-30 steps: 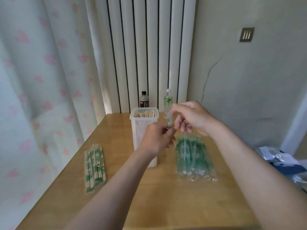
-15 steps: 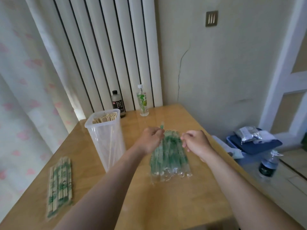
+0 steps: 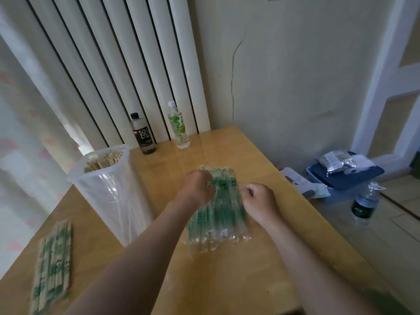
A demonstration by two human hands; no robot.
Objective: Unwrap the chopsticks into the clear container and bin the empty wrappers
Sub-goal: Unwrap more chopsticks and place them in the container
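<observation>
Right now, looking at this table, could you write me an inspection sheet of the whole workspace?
Surface: wooden table, glossy.
Job's things: clear container holding bare chopsticks, left; wrapped chopsticks stacked at the near-left edge; pile of green-printed clear wrappers at centre.
Clutter: dark soda bottle and green-labelled bottle upright at the far edge.
Hands: left hand curled at the pile's far-left corner, grip hidden; right hand fisted beside the pile, nothing seen in it.
Cables: nothing seen.
Surroundings: radiator, curtain, cracked wall; on the floor, right, a blue box with bags on it and a water bottle.
</observation>
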